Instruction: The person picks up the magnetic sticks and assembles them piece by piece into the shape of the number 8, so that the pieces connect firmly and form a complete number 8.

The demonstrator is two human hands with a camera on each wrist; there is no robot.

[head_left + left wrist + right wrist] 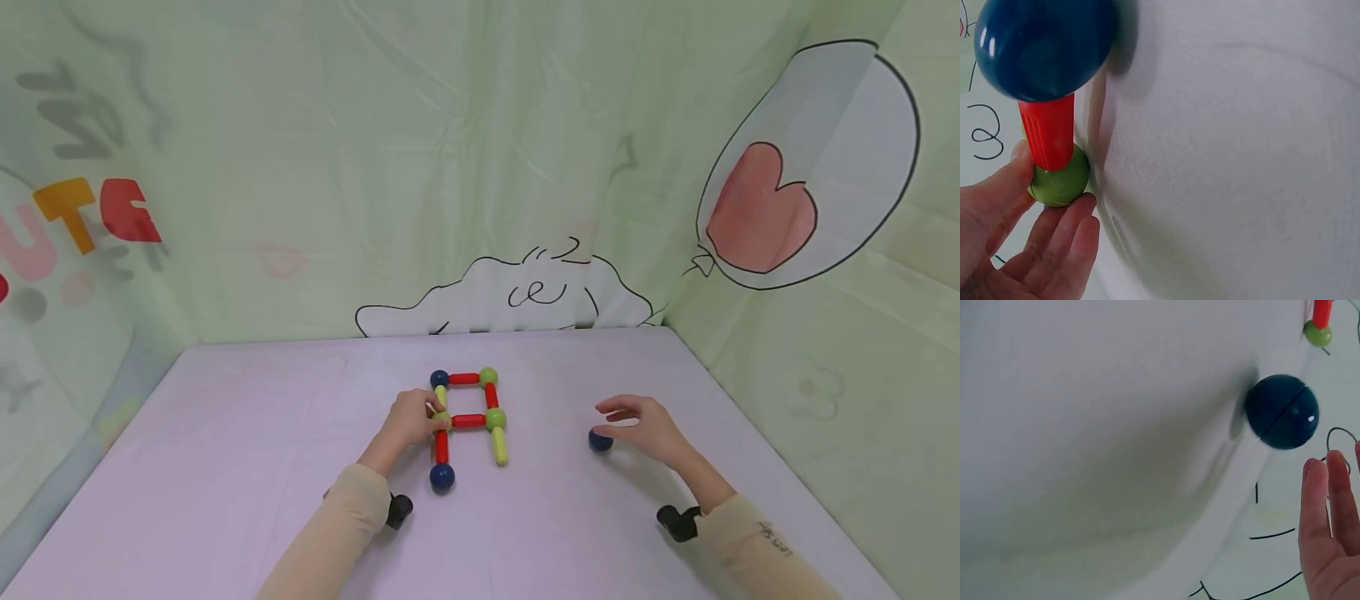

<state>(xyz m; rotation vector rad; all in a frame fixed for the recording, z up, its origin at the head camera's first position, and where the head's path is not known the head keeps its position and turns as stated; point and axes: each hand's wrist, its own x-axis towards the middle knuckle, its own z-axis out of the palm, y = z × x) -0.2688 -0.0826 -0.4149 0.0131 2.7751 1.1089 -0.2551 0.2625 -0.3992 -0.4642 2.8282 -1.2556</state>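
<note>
My left hand (408,418) holds the green ball (1063,187) at the middle left of a ball-and-rod figure, thumb on one side and fingers on the other. A red rod (442,448) joins that ball to a blue ball (442,477) at the near end. The figure's far part is a square of rods with a dark blue ball (439,380) and green balls at its corners. My right hand (651,432) hovers with loosely bent fingers beside a separate dark blue ball (599,440). In the right wrist view, its fingers are apart from this ball (1282,412).
A yellow-green rod (500,447) points toward me from the figure's right green ball (496,418), its near end loose. The pale table (247,467) meets a printed cloth backdrop (315,208) behind and at both sides. Black wrist cameras (678,523) hang under both sleeves.
</note>
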